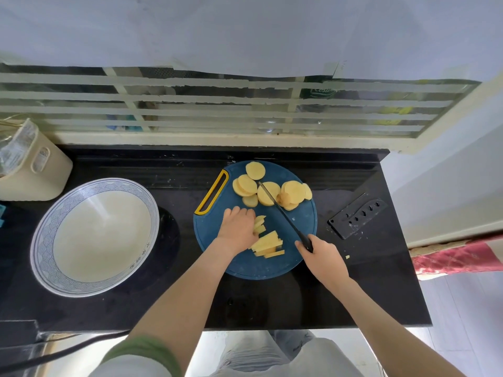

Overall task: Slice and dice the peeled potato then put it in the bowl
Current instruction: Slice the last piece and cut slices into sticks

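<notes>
Head view: potato strips (268, 244) lie in a loose stack between the two hands, on the round blue cutting board (245, 265). The left hand (239, 227) rests knuckles-up on the board, its thumb side touching the far end of the strips. Its fingers bend downward (their tips are hidden under the hand), so I cannot tell whether it pinches a piece or only steadies the stack. The right hand (324, 257) is clamped around the black handle of the knife (283, 216). From that grip the dark blade runs away and to the left, and its tip reaches over the potato slices (272, 191). These round slices overlap in a cluster on the far half of the board, beyond both hands. One lone slice lies farthest out.

The bowl (40, 240), white with a blue patterned rim, stands on the black counter (272, 300) well apart from the left hand, on its outer side. A black knife sheath (356, 217) lies on the counter beyond the right hand, off to its outer side. A beige container (32, 170) stands beyond the bowl.
</notes>
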Motion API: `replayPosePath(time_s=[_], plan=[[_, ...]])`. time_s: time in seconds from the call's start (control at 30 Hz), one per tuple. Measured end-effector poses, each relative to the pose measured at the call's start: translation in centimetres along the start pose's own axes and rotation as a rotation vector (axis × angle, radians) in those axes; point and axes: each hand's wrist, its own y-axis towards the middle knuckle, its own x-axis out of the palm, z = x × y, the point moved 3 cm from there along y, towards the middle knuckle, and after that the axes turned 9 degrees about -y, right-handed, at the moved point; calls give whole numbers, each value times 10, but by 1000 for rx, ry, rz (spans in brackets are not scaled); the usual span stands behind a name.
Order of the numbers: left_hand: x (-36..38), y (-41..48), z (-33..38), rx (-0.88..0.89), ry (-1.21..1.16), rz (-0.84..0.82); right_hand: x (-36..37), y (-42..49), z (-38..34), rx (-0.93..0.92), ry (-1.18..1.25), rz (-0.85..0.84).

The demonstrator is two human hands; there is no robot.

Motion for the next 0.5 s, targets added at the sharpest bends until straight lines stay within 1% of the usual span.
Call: replayPosePath(time_s=[0.1, 0.23, 0.3, 0.37, 0.43, 0.5], plan=[[1, 6, 6, 5, 7, 27, -1, 0, 2, 1, 2, -1], [5, 9, 11, 59, -81, -31, 0, -3, 6, 13, 20, -14], [3, 6, 10, 55, -150, -26, 1, -4, 8, 11, 25, -15], [-1, 1, 5, 23, -225, 17, 2, -6, 9, 3, 17, -15], [-6, -6, -6, -29, -277, 99, 3, -6, 11, 2, 13, -27], [-10, -19, -21, -53, -267, 134, 5, -7, 12, 0, 18, -41]])
